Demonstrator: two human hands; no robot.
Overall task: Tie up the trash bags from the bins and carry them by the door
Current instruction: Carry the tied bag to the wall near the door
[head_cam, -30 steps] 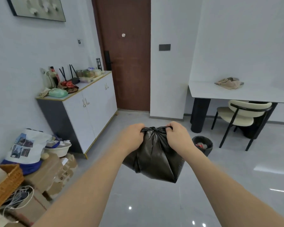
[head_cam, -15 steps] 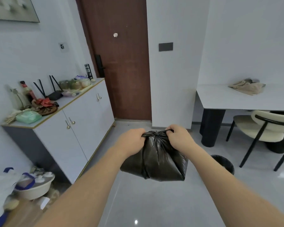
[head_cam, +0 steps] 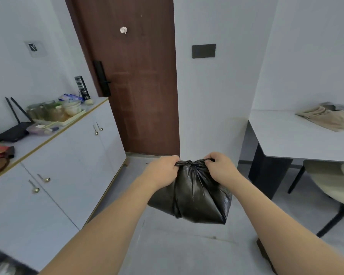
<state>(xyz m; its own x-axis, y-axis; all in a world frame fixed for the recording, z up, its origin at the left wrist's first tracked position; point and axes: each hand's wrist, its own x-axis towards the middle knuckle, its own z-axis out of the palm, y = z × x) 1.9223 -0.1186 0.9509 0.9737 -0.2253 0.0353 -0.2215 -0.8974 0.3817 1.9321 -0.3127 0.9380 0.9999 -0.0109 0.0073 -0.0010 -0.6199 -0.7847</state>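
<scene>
— Both hands are curled at the gathered neck of the black trash bag: the left hand grips one end of the tie, the right hand the other. Is the knot judged finished?

— A knot is seen between the two fists, so the tying is judged nearly done. The ends should be pulled outward evenly until the neck is cinched, without the thin plastic being torn.

— Where is the bag held relative to the door?

— It is held in the air, in front of the door and a little to its right, clear of the floor. The white cabinet stands left of the door, the table well to its right.

— And the grip itself?

— Each hand is closed tight around its strip of plastic; no finger is seen straight. The bag's weight is carried wholly by the tie, so neither end should be released before the bag is lowered beside the door.
</scene>
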